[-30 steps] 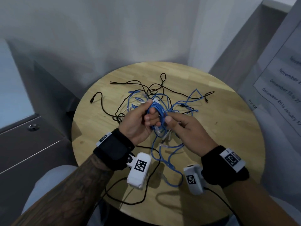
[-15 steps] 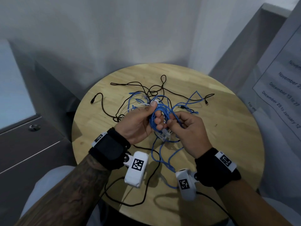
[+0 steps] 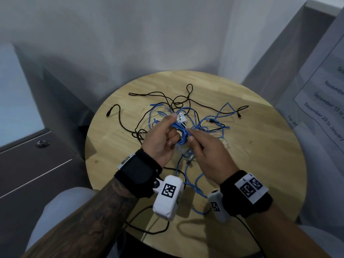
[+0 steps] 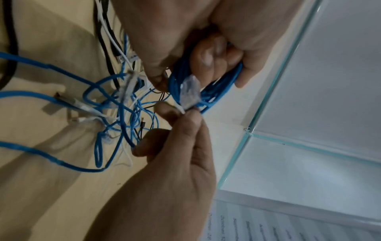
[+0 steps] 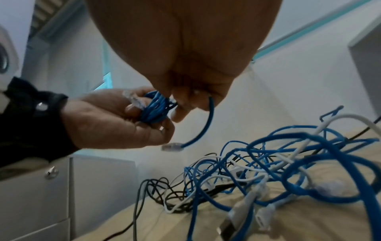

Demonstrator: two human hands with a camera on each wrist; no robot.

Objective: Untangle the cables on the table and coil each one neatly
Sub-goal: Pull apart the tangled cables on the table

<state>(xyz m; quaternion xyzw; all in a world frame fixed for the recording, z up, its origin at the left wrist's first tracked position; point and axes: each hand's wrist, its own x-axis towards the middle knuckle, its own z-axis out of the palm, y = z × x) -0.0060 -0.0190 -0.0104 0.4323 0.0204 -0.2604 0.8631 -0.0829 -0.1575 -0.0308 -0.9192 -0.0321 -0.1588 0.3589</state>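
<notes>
A tangle of blue, black and white cables (image 3: 206, 123) lies on the round wooden table (image 3: 260, 164). My left hand (image 3: 174, 131) is raised over it, fingers curled round a small coil of blue cable (image 3: 181, 134); the left wrist view shows the blue coil (image 4: 208, 91) with a clear plug (image 4: 190, 91) against it. My right hand (image 3: 189, 136) pinches a strand at the coil's near side with thumb and forefinger. In the right wrist view a short blue cable end with a clear plug (image 5: 173, 146) hangs below that hand (image 5: 185, 101).
A long black cable (image 3: 119, 112) trails toward the table's left edge. More blue cable (image 3: 188, 179) loops toward me between my wrists. A grey cabinet (image 3: 28, 164) stands at the left and a printed notice (image 3: 325, 101) hangs at the right. White walls close the back.
My right hand has drawn in against the coil and now pinches it. The left hand has kept its grip and shifted slightly.
</notes>
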